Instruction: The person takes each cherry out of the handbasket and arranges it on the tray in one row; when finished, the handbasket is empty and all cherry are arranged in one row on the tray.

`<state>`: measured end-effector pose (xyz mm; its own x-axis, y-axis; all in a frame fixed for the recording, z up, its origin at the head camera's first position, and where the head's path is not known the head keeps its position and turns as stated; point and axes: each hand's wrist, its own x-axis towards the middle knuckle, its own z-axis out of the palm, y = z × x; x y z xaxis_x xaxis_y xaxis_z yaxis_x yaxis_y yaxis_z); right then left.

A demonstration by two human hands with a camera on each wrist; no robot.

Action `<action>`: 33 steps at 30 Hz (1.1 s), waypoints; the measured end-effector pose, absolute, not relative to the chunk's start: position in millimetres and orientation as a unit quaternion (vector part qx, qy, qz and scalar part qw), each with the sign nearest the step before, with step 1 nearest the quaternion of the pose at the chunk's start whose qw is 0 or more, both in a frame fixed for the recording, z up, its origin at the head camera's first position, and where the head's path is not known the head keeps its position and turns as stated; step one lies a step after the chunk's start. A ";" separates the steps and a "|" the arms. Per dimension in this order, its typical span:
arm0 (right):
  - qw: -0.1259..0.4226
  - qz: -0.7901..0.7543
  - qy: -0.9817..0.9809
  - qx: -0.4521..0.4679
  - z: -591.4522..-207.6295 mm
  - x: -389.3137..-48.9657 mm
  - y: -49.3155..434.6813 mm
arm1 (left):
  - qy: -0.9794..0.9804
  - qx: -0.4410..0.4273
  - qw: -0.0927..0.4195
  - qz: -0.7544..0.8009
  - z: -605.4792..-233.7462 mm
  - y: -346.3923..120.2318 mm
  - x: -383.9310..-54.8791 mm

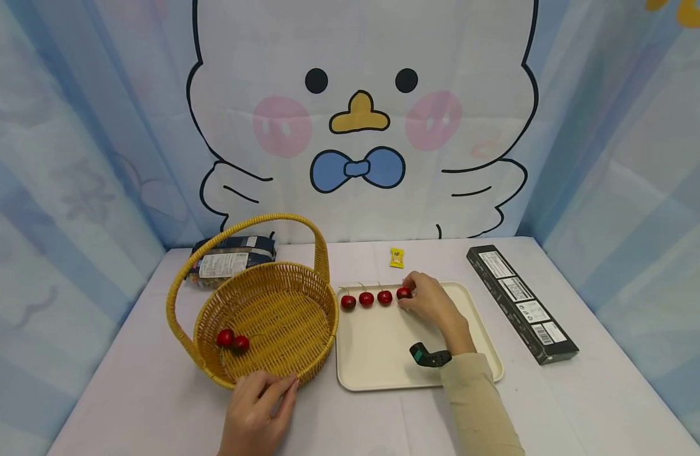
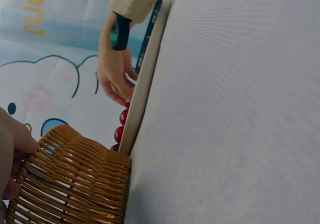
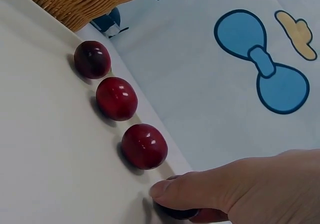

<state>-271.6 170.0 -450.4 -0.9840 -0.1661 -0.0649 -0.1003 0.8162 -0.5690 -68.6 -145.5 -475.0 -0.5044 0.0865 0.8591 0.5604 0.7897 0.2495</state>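
Observation:
My right hand pinches a dark red cherry at the far edge of a cream tray. To its left, three more cherries stand in a row, the nearest being one cherry in the right wrist view. My left hand grips the near rim of a yellow wicker basket with a tall handle. Two cherries lie together inside the basket, toward its left side. In the left wrist view, the left fingers hold the woven rim; part of that hand is cut off.
Behind the basket lies a dark packet with a white label. A small yellow wrapped sweet sits beyond the tray. Right of the tray lies a long black box. Printed curtains enclose the white table at the back and sides.

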 end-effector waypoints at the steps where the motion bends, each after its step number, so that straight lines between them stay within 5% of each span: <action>1: 0.056 -0.297 0.951 -0.070 -449.9 -271.5 170.1 | -0.828 -0.194 0.460 -0.256 -474.9 -145.5 -68.5; 33: -0.050 -0.330 0.921 -0.201 -382.6 -247.2 131.0 | -0.841 -0.195 0.434 -0.255 -471.9 -146.3 -66.2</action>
<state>-247.2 131.0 -382.6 -0.9141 -0.3376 0.2246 -0.4035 0.7011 -0.5879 -66.2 -146.3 -471.9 -0.5465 0.1061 0.8307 0.5499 0.7936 0.2604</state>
